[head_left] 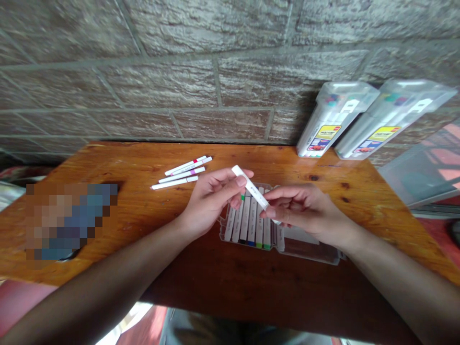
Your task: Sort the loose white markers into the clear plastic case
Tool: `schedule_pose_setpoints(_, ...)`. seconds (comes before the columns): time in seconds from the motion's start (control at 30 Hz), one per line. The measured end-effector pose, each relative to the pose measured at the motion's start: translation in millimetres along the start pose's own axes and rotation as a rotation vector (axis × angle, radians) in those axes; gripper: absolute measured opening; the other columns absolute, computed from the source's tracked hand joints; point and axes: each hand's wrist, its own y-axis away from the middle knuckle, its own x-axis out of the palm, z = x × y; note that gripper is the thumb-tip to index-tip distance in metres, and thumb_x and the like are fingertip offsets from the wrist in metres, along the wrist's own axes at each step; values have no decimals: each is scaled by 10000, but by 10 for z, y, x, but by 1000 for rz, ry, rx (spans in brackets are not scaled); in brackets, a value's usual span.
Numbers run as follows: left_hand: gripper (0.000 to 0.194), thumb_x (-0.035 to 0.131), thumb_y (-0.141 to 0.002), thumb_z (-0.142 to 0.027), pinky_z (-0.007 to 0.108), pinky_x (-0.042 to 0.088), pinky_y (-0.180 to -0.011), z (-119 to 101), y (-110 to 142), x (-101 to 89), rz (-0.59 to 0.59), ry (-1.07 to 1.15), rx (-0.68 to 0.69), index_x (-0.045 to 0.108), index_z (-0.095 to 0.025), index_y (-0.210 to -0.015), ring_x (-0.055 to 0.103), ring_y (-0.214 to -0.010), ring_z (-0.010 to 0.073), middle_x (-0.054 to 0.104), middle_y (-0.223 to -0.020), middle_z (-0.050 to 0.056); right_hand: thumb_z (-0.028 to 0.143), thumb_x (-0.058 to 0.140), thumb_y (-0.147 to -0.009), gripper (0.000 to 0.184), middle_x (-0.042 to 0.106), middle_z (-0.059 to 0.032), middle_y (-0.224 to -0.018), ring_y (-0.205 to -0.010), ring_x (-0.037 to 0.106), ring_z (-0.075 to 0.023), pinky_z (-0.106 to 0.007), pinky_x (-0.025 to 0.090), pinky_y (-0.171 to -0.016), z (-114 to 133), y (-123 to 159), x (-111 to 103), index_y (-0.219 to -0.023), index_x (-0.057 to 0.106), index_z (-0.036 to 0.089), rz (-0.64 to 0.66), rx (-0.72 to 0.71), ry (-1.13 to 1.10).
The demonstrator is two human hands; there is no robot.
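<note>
A white marker pen [253, 190] slants between my two hands, above an opened clear plastic case [316, 249]. My left hand [215, 194] pinches its upper end between thumb and fingers. At the lower end, my right hand [302, 206] grips it the same way. Several white markers [247, 225] lie side by side in the case's left half, some with green, blue or black bands. The right half of the case lies flat, partly under my right hand. Left of my left hand, several loose white markers [183, 171] rest on the table, with red and purple bands showing.
Two tall clear marker cases [319, 129] with yellow labels stand against the stone-block wall [247, 86] at the back right. A pixelated dark object [77, 225] lies on the left of the wooden table [136, 201]. The table's near edge runs in front of my lap.
</note>
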Motion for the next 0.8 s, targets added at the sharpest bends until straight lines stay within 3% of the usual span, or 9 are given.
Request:
schedule_pose_setpoints(0.23,244,811,-913,-396,234,386,-561,12,-3,-4,-1,-28,19,839,-204,-1062,489,-566,87,587,-664,-20,214,941,-763,326,822,-46,-942,-787,726,-141,-241,577,-723,-77,2,-27,-1075,849,193,101,-29,-16)
schedule_pose_setpoints(0.43,273,786,-933,-406,236,404,-568,14,8,-12,-18,-87,64,828,-230,-1138,498,-577,97,612,-694,-8,279,910,-814,322,819,-59,-975,-805,732,-163,-261,571,-715,-98,17,-51,-1109,827,181,134,-46,70)
schedule_pose_setpoints(0.63,308,800,-920,-367,234,411,-511,-35,135,54,-54,-278,231,828,-198,-1176,540,-547,107,709,-716,31,341,835,-904,180,796,-34,-869,-650,634,-145,-271,495,-590,-99,46,-33,-1027,842,211,-68,-259,461)
schedule_pose_setpoints(0.8,250,786,-928,-266,279,556,-660,-48,237,95,-48,-432,413,831,-212,-1167,697,-694,163,819,-936,105,298,814,-923,126,813,-35,-853,-608,639,-143,-276,507,-572,-83,59,-29,-1019,838,220,-157,-435,712)
